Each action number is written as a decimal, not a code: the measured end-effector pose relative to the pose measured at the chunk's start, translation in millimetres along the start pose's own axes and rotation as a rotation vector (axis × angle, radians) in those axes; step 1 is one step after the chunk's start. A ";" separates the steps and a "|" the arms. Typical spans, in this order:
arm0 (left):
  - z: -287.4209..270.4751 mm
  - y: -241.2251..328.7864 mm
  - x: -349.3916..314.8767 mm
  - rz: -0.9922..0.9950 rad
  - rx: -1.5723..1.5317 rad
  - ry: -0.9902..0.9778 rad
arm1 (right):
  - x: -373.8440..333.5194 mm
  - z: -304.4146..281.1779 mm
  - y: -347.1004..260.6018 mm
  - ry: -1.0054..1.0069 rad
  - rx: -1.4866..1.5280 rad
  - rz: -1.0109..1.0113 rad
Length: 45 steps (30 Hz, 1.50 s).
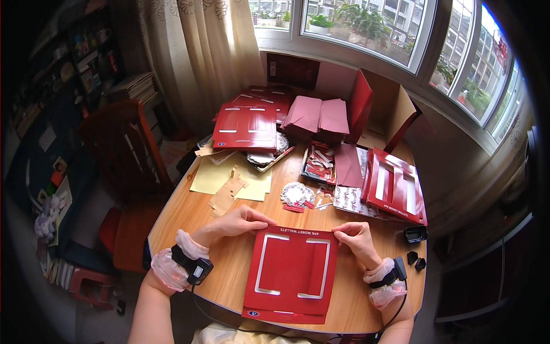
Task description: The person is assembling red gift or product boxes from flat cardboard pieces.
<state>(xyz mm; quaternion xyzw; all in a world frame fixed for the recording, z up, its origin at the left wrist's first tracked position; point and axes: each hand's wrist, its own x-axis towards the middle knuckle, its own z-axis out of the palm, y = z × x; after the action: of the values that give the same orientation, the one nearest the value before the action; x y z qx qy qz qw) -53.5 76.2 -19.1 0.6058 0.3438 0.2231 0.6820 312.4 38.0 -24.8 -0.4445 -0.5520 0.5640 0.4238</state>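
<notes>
Plainly, left hand [243,221] and right hand [357,241] pinch a red rectangular card [290,266] bearing white bracket shapes.

Daylight comes through white-framed windows [366,43] with plants [358,20] behind the glass. A beige curtain [200,57] hangs left of them, another [495,186] at right. A wooden table [175,215] stands below; left of it, a brown chair [126,143], dim shelves [89,60] and a pink stool [91,285]. A dark cabinet [475,281] stands at right.
</notes>
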 end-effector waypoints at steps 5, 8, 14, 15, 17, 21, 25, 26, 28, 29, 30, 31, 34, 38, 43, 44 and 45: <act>3.4 4.9 -0.2 0.003 0.022 0.020 | -0.6 1.6 -0.2 0.007 0.005 -0.013; 15.3 9.9 -1.0 0.047 0.188 0.094 | -2.7 8.0 -1.9 0.007 0.004 -0.012; 32.6 3.9 4.5 0.069 0.150 0.231 | -6.5 20.0 -2.9 0.010 -0.029 -0.002; 37.4 6.0 4.4 0.068 0.135 0.191 | -8.0 24.1 -5.0 0.005 -0.060 0.003; 42.3 5.6 4.0 0.064 0.119 0.149 | -11.9 33.7 -8.3 -0.022 -0.013 0.052; 41.3 2.6 3.3 0.129 0.075 0.209 | -13.1 41.4 -10.5 -0.135 0.042 0.057; 36.7 9.0 1.1 0.101 0.025 0.272 | -12.7 41.2 -15.1 -0.123 0.172 0.009; 36.3 8.6 0.8 0.100 0.026 0.271 | -12.1 37.8 -14.1 -0.102 0.163 0.015; 35.9 7.4 1.6 0.086 -0.033 0.283 | -11.8 37.6 -17.5 -0.058 0.149 0.026; 36.3 8.0 1.9 0.084 -0.033 0.281 | -11.7 36.6 -15.8 -0.056 0.150 0.027; 37.2 9.7 1.6 0.082 -0.032 0.280 | -11.2 35.2 -13.1 -0.055 0.145 0.020; 37.8 11.0 1.5 0.080 -0.030 0.279 | -11.2 34.4 -11.6 -0.054 0.139 0.012; 38.3 10.8 0.5 0.104 0.029 0.264 | -12.3 35.5 -12.5 -0.038 0.182 0.012; 39.1 8.7 1.0 0.093 -0.025 0.256 | -13.1 34.8 -11.1 -0.020 0.171 0.022; 42.0 12.9 -1.2 0.082 -0.031 0.260 | -14.6 36.6 -18.2 -0.033 0.162 0.046; 42.3 12.7 -1.2 0.082 -0.031 0.261 | -14.6 36.2 -17.0 -0.034 0.163 0.047; 42.5 12.0 -1.0 0.088 -0.038 0.255 | -14.5 35.4 -14.5 -0.049 0.134 0.057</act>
<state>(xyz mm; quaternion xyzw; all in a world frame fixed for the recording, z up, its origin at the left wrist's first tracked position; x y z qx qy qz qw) -21.5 48.9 -5.9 0.5740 0.3963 0.3344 0.6337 281.5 15.7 -9.9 -0.4164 -0.5105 0.6223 0.4228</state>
